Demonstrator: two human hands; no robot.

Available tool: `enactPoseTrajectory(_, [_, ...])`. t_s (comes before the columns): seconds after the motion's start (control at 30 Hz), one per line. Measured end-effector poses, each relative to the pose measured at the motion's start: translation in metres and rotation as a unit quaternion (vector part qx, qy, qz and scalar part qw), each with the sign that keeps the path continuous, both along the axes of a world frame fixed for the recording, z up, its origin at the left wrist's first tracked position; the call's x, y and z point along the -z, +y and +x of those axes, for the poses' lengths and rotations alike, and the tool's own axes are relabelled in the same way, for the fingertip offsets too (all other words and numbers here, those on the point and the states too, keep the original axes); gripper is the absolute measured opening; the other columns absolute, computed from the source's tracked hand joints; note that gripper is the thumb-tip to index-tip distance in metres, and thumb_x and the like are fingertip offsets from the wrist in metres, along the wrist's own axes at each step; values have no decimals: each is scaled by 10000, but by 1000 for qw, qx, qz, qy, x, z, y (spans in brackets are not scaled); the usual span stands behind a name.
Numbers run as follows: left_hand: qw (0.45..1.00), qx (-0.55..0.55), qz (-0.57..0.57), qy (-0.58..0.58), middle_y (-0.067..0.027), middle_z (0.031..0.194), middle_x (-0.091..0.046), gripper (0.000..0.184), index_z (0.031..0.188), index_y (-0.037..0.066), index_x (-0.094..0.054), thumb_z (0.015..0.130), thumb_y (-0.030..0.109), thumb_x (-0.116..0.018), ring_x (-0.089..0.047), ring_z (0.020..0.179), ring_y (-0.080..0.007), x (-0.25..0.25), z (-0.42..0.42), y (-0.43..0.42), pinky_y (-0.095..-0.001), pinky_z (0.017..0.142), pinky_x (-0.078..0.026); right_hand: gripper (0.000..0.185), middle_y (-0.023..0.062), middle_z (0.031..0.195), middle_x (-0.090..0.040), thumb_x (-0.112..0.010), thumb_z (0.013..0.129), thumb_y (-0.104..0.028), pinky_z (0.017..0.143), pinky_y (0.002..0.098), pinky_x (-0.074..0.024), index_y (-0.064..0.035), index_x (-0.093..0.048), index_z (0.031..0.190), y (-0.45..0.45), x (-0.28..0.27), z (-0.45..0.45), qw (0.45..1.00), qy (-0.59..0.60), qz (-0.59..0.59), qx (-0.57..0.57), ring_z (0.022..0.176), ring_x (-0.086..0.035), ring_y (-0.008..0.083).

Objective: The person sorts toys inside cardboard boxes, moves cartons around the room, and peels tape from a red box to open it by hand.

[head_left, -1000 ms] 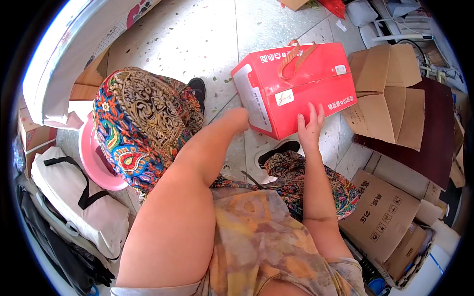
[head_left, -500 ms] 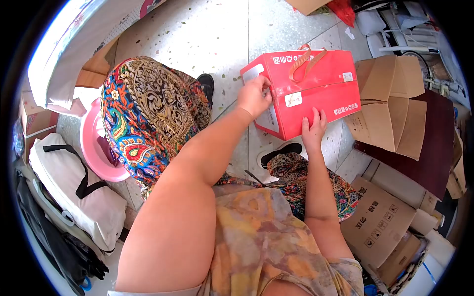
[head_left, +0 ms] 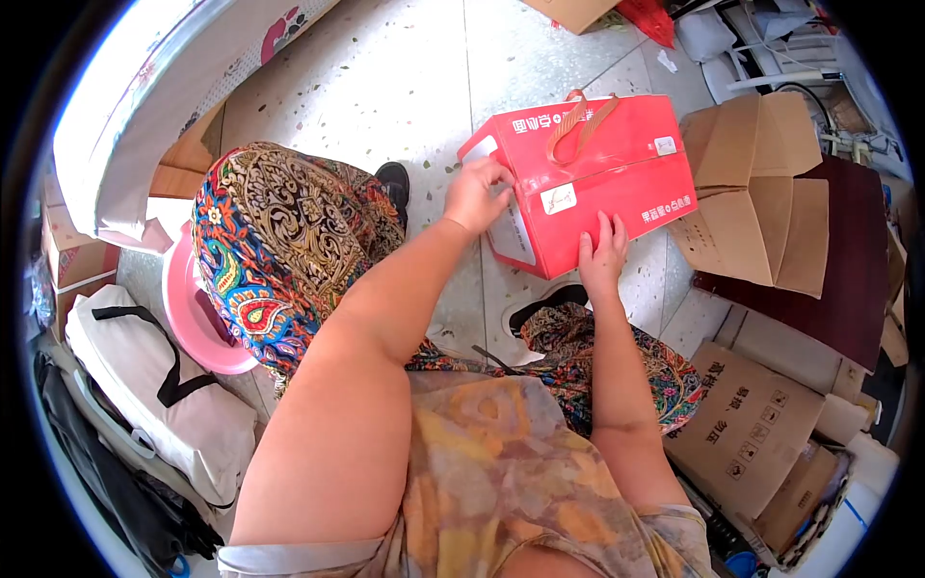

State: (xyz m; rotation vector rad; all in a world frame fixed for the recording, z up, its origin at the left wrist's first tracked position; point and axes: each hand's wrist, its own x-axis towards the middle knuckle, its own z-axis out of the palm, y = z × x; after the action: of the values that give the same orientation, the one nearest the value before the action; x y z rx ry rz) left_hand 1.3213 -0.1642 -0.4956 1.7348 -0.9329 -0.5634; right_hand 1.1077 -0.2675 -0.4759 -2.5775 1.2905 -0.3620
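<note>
A red cardboard gift box [head_left: 626, 197] with white printing stands on the floor in front of me, turned slightly. Its brown ribbon handle [head_left: 590, 130] loops up from the top, and a white sticker [head_left: 559, 198] sits across the seam near the left end. My left hand [head_left: 477, 196] is at the box's left upper edge, thumb and fingers curled together; what lies between the fingertips is hidden. Against the near side of the box rests my right hand [head_left: 604, 258], its fingers apart and touching the red surface.
To the right is an opened brown carton [head_left: 752, 207] on a dark red board [head_left: 848, 260]. A flat carton [head_left: 742, 424] leans lower right. At left are a pink basin [head_left: 183, 318] and a white bag [head_left: 169, 385]. My patterned-trousered legs flank the box.
The box sits a little further left and lower in view, as the camera has shifted. My left hand has moved slightly outward along the box's left edge. The right hand stays against the near side.
</note>
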Motion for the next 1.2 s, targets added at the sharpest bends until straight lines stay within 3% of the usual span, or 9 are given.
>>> enactPoseTrajectory(0.2, [999, 42, -19, -24, -38, 772, -572, 107, 696, 89, -573, 625, 56, -646, -537, 808, -227, 7, 1, -2, -308, 689, -446, 454, 200, 1255, -306, -538, 761, -176, 965, 448, -238, -47, -413, 1178, 0, 3, 0, 1000, -1, -7, -5, 1166, -276, 359])
enactPoseTrajectory(0.33, [999, 32, -14, -14, -43, 765, -570, 113, 710, 87, -574, 628, 56, -646, -545, 786, -219, 1, 0, -1, -304, 676, -451, 454, 196, 1254, -309, -536, 760, -180, 966, 444, -239, -50, -415, 1177, 1, 2, 1, 1000, -2, -11, -3, 1168, -278, 353])
enactPoseTrajectory(0.4, [999, -5, 4, 51, -54, 765, -568, 129, 738, 81, -573, 631, 55, -641, -554, 760, -202, -8, -3, -6, -300, 662, -456, 455, 195, 1254, -310, -537, 759, -181, 966, 443, -239, -50, -415, 1177, -3, 6, -1, 1000, 5, -5, -1, 1169, -278, 352])
enactPoseTrajectory(0.5, [1000, 26, 2, 9, -64, 772, -566, 153, 765, 76, -570, 630, 53, -639, -556, 742, -189, -6, -3, -6, -295, 656, -459, 458, 195, 1252, -311, -538, 757, -186, 967, 442, -238, -48, -415, 1176, -3, 8, 0, 1000, 4, -2, 1, 1169, -279, 352])
enactPoseTrajectory(0.6, [998, -4, 18, 59, -67, 780, -565, 161, 776, 72, -572, 629, 57, -636, -554, 735, -184, 0, -4, -3, -291, 660, -458, 462, 194, 1253, -311, -537, 757, -189, 969, 441, -237, -48, -413, 1179, -4, 9, -1, 1000, 2, -6, -2, 1169, -280, 352])
enactPoseTrajectory(0.83, [999, 10, 14, 42, -63, 771, -565, 153, 773, 67, -577, 630, 58, -631, -551, 702, -181, -1, 0, -3, -280, 649, -461, 463, 188, 1262, -306, -531, 761, -193, 969, 440, -236, -46, -409, 1183, -2, 10, -1, 1000, -1, -7, -4, 1171, -277, 350])
enactPoseTrajectory(1.0, [995, 27, 14, 91, -56, 764, -571, 144, 759, 61, -573, 636, 65, -647, -566, 697, -173, 4, 2, -6, -271, 645, -466, 459, 184, 1265, -303, -527, 764, -191, 972, 437, -229, -47, -409, 1184, 0, 7, 0, 1000, 0, -8, 1, 1174, -273, 347])
enactPoseTrajectory(1.2, [995, 85, -19, 58, -70, 764, -572, 131, 752, 54, -561, 653, 48, -648, -575, 704, -185, 6, 12, -9, -269, 636, -465, 460, 183, 1271, -298, -526, 765, -192, 977, 437, -217, -50, -407, 1187, 1, 7, -1, 1000, -4, -4, 1, 1180, -268, 342])
